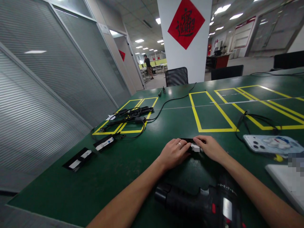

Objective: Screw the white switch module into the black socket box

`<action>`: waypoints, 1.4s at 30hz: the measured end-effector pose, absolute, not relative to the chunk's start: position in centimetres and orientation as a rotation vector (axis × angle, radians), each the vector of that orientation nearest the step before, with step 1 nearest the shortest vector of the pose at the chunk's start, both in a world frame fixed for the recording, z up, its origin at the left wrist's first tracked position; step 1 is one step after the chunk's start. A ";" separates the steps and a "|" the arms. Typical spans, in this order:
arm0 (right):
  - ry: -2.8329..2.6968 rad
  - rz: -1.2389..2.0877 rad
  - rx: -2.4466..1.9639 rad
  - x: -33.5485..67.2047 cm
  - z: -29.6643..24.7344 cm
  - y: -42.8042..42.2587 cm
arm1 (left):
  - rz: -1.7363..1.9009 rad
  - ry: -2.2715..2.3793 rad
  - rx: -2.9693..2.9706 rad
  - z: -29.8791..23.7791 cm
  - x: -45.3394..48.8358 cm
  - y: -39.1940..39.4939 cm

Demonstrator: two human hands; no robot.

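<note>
Both my hands meet over a small black part with a white label lying on the green table. My left hand, with a ring on one finger, grips its left end. My right hand pinches its right end, fingers curled over it. Most of the part is hidden under my fingers. A black power screwdriver lies on the table just in front of me, between my forearms.
Two flat black pieces with white labels lie at the left. Black cables and parts sit in a yellow-taped box. A phone and cable lie at right, a white slab beside it. Chairs, a pillar and a distant person stand behind.
</note>
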State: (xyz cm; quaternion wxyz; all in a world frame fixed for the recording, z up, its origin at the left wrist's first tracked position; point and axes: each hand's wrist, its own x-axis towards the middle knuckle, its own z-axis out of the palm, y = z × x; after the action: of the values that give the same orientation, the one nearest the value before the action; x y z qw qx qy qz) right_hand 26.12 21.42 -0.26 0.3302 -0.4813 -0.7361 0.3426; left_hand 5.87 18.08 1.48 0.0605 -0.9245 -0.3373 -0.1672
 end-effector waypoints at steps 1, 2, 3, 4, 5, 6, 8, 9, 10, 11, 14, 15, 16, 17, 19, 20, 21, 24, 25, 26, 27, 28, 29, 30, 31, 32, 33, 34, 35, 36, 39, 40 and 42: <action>-1.925 0.895 -1.260 26.1 -0.3 21.4 | -0.510 -1.018 -2.799 1.5 6.0 18.0; -1.924 0.894 -1.260 26.1 -0.3 21.4 | -0.518 -1.017 -2.802 1.5 6.1 17.9; -1.923 0.895 -1.259 26.1 -0.3 21.4 | -0.531 -1.017 -2.806 1.6 6.2 17.7; -1.921 0.898 -1.258 26.1 -0.3 21.4 | -0.547 -1.021 -2.812 1.6 6.2 17.6; -1.921 0.900 -1.256 26.1 -0.2 21.4 | -0.569 -1.032 -2.815 1.7 6.1 17.5; -1.921 0.903 -1.258 26.1 -0.2 21.3 | -0.595 -1.053 -2.814 1.7 5.9 17.5; -1.920 0.905 -1.277 26.1 -0.1 21.3 | -0.657 -1.137 -2.797 2.0 5.0 17.7; -1.920 0.903 -1.290 26.1 0.0 21.2 | -0.686 -1.199 -2.780 2.2 4.3 18.0; -1.920 0.900 -1.301 26.1 0.1 21.2 | -0.711 -1.271 -2.758 2.5 3.5 18.3; -1.921 0.896 -1.308 26.1 0.1 21.1 | -0.721 -1.340 -2.742 2.7 2.6 18.7; -1.924 0.881 -1.306 26.1 0.3 21.0 | -0.686 -1.483 -2.744 3.1 0.0 19.9; -1.924 0.877 -1.309 26.1 0.3 21.0 | -0.661 -1.515 -2.756 3.0 -0.7 20.2; -1.925 0.875 -1.316 26.1 0.3 21.0 | -0.631 -1.544 -2.772 2.9 -1.2 20.5; -1.925 0.874 -1.324 26.1 0.2 21.0 | -0.603 -1.569 -2.787 2.8 -1.5 20.7; -1.927 0.875 -1.335 26.1 0.2 21.0 | -0.560 -1.615 -2.809 2.4 -1.9 20.9; -1.928 0.876 -1.338 26.1 0.2 21.0 | -0.550 -1.634 -2.811 2.1 -2.0 20.9; -1.930 0.877 -1.338 26.1 0.2 21.0 | -0.547 -1.652 -2.809 2.0 -2.0 20.9; -1.935 0.879 -1.342 26.1 0.3 21.0 | -0.567 -1.690 -2.786 1.8 -2.0 20.7; -1.936 0.881 -1.343 26.1 0.4 21.0 | -0.583 -1.696 -2.775 1.9 -1.9 20.6; -1.937 0.885 -1.344 26.1 0.4 21.0 | -0.603 -1.699 -2.762 2.1 -1.7 20.5; -1.936 0.886 -1.344 26.1 0.5 21.0 | -0.626 -1.696 -2.751 2.3 -1.4 20.3; -1.937 0.887 -1.345 26.1 0.5 21.0 | -0.652 -1.686 -2.744 2.5 -1.1 20.1; -1.938 0.887 -1.345 26.0 0.5 21.0 | -0.675 -1.668 -2.746 2.7 -0.6 19.8; -1.941 0.884 -1.348 26.0 0.5 21.0 | -0.695 -1.638 -2.761 2.9 0.0 19.4; -1.942 0.874 -1.351 26.0 0.4 21.0 | -0.711 -1.598 -2.788 3.0 0.6 19.1; -1.937 0.856 -1.355 26.0 0.4 20.9 | -0.721 -1.549 -2.826 3.0 1.3 18.7; -1.925 0.828 -1.357 25.9 0.3 20.9 | -0.728 -1.495 -2.868 2.9 1.9 18.3; -1.910 0.792 -1.351 25.8 0.3 20.8 | -0.734 -1.444 -2.909 2.8 2.5 18.1; -1.900 0.746 -1.334 25.7 0.3 20.6 | -0.740 -1.400 -2.946 2.6 3.0 17.9; -1.902 0.696 -1.304 25.6 0.4 20.4 | -0.751 -1.367 -2.974 2.3 3.5 17.8; -1.983 0.581 -1.172 25.2 0.9 19.8 | -0.814 -1.339 -3.016 1.7 4.1 18.1; -2.017 0.567 -1.136 25.1 1.0 19.6 | -0.847 -1.349 -3.020 1.6 4.2 18.2; -2.063 0.580 -1.093 25.1 1.2 19.4 | -0.927 -1.387 -3.019 1.5 4.2 18.3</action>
State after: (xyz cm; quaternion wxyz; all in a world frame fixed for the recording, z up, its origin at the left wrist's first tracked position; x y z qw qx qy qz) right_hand 25.07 19.40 1.21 0.3600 -0.4238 -0.8001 0.2248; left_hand 4.18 18.30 1.52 -0.1531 -0.8649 -0.3975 -0.2656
